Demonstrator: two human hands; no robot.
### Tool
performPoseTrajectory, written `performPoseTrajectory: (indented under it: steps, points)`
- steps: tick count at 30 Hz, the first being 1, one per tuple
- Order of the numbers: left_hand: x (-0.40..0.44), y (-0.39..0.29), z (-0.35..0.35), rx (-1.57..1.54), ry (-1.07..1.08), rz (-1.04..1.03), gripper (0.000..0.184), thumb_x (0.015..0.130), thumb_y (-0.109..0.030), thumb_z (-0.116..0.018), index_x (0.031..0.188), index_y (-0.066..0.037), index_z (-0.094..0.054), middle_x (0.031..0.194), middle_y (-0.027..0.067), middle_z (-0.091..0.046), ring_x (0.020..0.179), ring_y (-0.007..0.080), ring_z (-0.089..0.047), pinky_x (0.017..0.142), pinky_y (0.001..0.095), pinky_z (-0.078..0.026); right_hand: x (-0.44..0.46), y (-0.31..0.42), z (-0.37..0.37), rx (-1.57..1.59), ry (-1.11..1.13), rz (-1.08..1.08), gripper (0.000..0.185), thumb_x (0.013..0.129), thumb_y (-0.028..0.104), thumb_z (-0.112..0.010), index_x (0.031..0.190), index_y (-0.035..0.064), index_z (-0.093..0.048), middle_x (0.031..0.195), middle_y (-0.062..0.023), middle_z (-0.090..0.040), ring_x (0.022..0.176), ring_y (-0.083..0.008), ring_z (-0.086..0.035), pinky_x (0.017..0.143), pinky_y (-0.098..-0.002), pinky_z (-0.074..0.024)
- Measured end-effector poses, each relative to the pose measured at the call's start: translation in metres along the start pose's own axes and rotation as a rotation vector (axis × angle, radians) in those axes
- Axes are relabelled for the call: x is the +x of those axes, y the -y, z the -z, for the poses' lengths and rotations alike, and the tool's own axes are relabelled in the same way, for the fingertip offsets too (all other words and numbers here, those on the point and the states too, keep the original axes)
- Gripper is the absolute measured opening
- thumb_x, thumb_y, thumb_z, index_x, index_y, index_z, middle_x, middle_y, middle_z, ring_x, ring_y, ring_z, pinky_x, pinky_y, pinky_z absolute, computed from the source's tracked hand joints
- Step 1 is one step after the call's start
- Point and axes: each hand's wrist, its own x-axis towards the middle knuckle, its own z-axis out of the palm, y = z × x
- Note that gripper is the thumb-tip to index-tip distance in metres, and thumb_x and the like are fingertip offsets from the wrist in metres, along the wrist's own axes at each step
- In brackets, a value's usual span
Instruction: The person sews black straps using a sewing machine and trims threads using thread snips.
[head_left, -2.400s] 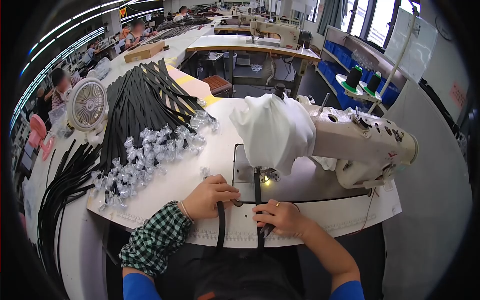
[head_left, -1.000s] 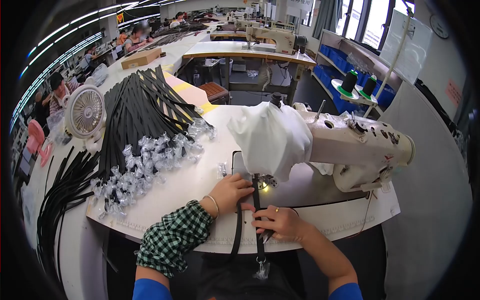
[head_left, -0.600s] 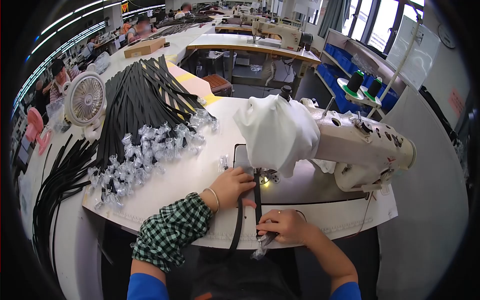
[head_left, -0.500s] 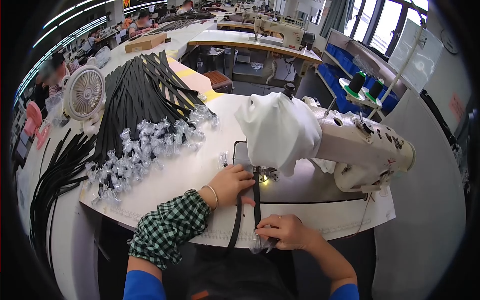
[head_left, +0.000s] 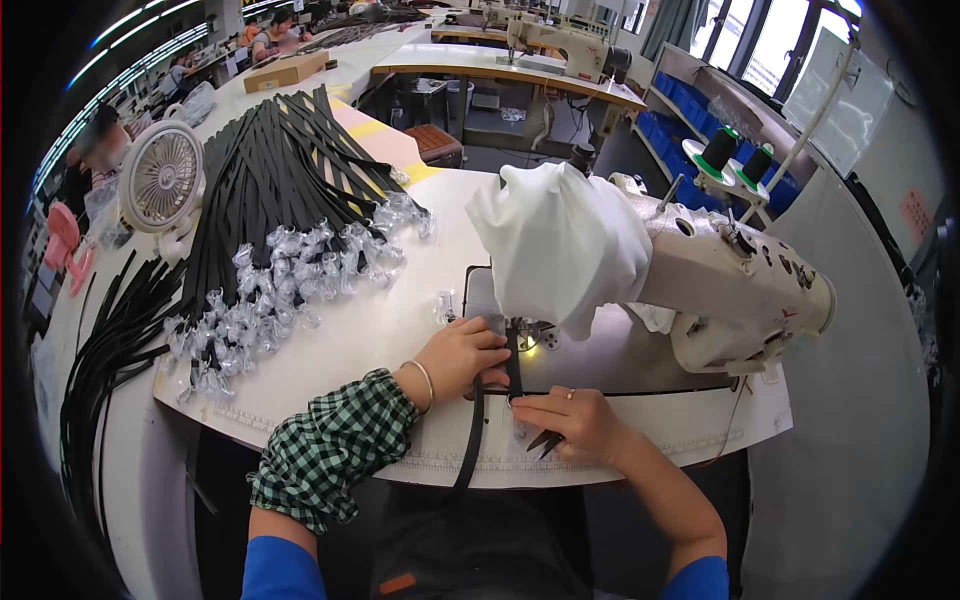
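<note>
A black strap (head_left: 514, 362) runs from under the cloth-covered head of the sewing machine (head_left: 720, 255) toward me. My left hand (head_left: 462, 357) is closed at the strap's left side, fingertips touching it; a second black strap (head_left: 474, 440) hangs from under that hand over the table's front edge. My right hand (head_left: 578, 425) pinches the near end of the first strap, where a small metal ring shows. Dark pointed scissors or snips (head_left: 545, 441) stick out beneath its fingers. A lamp lights the needle area, and the white cloth (head_left: 560, 240) hides the machine's front.
Many black straps (head_left: 260, 180) with plastic-wrapped ends (head_left: 290, 270) lie at the left. Beyond them stand a white fan (head_left: 163, 178), a pink fan (head_left: 66, 245) and a cardboard box (head_left: 286, 72). Thread cones (head_left: 719, 150) stand at the right. Other people sit at the far left.
My right hand has moved up the table toward the needle, bringing the strap's ringed end with it. My left hand remains beside the strap, near the machine plate.
</note>
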Motion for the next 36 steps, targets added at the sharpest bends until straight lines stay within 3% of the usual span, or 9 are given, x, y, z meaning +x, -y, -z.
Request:
performPoseTrajectory:
  steps: [5,11,15,17,19,21,23,32,36]
  points:
    - [-0.001,0.003,-0.003,-0.1,0.014,0.013,0.019,0.073,-0.016,-0.068,0.09,-0.006,-0.07,0.09,0.0024,-0.064,0.086,0.0198,-0.054,0.077,0.0304,-0.046,0.005,-0.018,-0.006,-0.039,-0.011,0.007,0.06,0.05,0.009,-0.068,0.11,0.0154,-0.063,0.112,0.0023,-0.062,0.072,-0.0148,-0.059,0.06,-0.0268,-0.0502]
    - [0.0,0.002,-0.002,-0.089,-0.002,0.03,0.022,0.069,-0.007,-0.066,0.091,-0.005,-0.069,0.089,0.0027,-0.065,0.086,0.0201,-0.054,0.077,0.0304,-0.047,0.012,-0.035,-0.014,-0.039,-0.058,-0.018,0.057,0.052,0.008,-0.069,0.108,0.0156,-0.063,0.112,0.0008,-0.062,0.08,-0.0162,-0.063,0.063,-0.0285,-0.0514]
    - [0.005,0.006,-0.001,-0.074,-0.013,0.028,0.026,0.067,-0.008,-0.067,0.092,-0.004,-0.068,0.089,0.0037,-0.065,0.084,0.0211,-0.054,0.076,0.03,-0.048,0.019,-0.038,-0.013,0.011,-0.07,-0.088,0.053,0.056,0.0,-0.063,0.107,0.0127,-0.064,0.112,-0.0017,-0.063,0.084,-0.0202,-0.064,0.067,-0.0308,-0.0521]
    - [0.008,0.0,0.003,-0.135,0.097,0.179,0.029,0.067,-0.009,-0.07,0.095,0.0,-0.067,0.089,0.0096,-0.065,0.082,0.0248,-0.057,0.074,0.0329,-0.049,0.023,-0.029,-0.005,-0.002,-0.032,-0.145,0.053,0.056,0.0,-0.063,0.108,0.012,-0.064,0.111,-0.0014,-0.063,0.083,-0.0202,-0.064,0.068,-0.0306,-0.0522]
    - [0.008,-0.015,0.0,-0.129,0.03,0.209,0.032,0.067,-0.013,-0.071,0.096,0.0,-0.066,0.09,0.0107,-0.065,0.082,0.0253,-0.056,0.073,0.0327,-0.049,0.021,-0.022,-0.001,-0.011,0.01,-0.198,0.054,0.055,-0.001,-0.064,0.108,0.0114,-0.064,0.11,-0.0011,-0.063,0.082,-0.0203,-0.064,0.068,-0.0303,-0.0523]
    - [0.01,-0.029,-0.002,-0.125,-0.037,0.242,0.035,0.067,-0.017,-0.073,0.097,0.001,-0.066,0.09,0.0118,-0.064,0.081,0.0257,-0.056,0.073,0.0326,-0.049,0.011,-0.018,0.001,-0.096,-0.128,-0.217,0.048,0.056,0.003,-0.068,0.103,0.011,-0.063,0.105,0.0022,-0.063,0.075,-0.0193,-0.064,0.063,-0.0288,-0.0519]
    - [0.01,-0.038,-0.003,0.034,-0.01,0.207,0.039,0.068,-0.023,-0.074,0.098,0.001,-0.064,0.095,0.0136,-0.062,0.08,0.0257,-0.054,0.073,0.0319,-0.049,-0.004,-0.012,0.009,-0.054,-0.118,-0.248,0.045,0.058,0.002,-0.068,0.103,0.0086,-0.063,0.101,0.0004,-0.063,0.073,-0.0187,-0.064,0.062,-0.029,-0.0517]
    - [0.005,-0.027,-0.021,0.165,-0.032,0.16,0.032,0.065,-0.006,-0.065,0.097,-0.003,-0.065,0.095,0.0072,-0.059,0.078,0.0218,-0.051,0.072,0.0294,-0.048,-0.065,-0.016,0.049,-0.171,-0.386,-0.482,0.027,0.07,-0.003,-0.068,0.096,0.0033,-0.065,0.092,-0.0071,-0.064,0.064,-0.0159,-0.062,0.054,-0.0262,-0.0491]
    - [0.005,-0.024,-0.025,0.212,-0.065,0.152,0.032,0.065,-0.006,-0.065,0.096,-0.004,-0.065,0.094,0.0062,-0.059,0.078,0.0207,-0.051,0.071,0.0288,-0.048,-0.098,-0.036,0.089,-0.237,-0.756,-0.71,0.02,0.087,0.005,-0.058,0.106,0.0023,-0.063,0.091,-0.0031,-0.06,0.067,-0.0075,-0.051,0.06,-0.0188,-0.0411]
